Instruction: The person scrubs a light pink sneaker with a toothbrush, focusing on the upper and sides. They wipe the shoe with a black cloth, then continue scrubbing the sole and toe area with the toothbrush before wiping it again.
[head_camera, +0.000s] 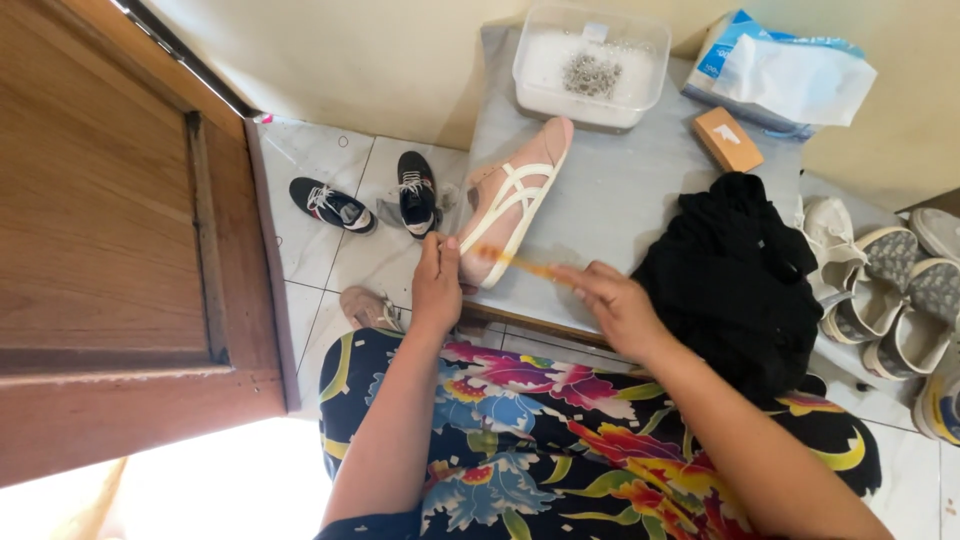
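The pink canvas sneaker with white stripes (510, 200) lay tilted near the grey worktop's (620, 190) front left edge. The left hand (437, 283) pinched its heel, grip clamped there. The right hand (615, 305), grip closed, held a thin orange brush (525, 264) against the sneaker's side.

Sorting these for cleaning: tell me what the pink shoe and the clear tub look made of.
Pink shoe: probably matte suede or fabric, no shine, with smooth white stripes. Clear tub: likely translucent plastic, contents showing through its glossy walls. The left hand steadies the shoe.
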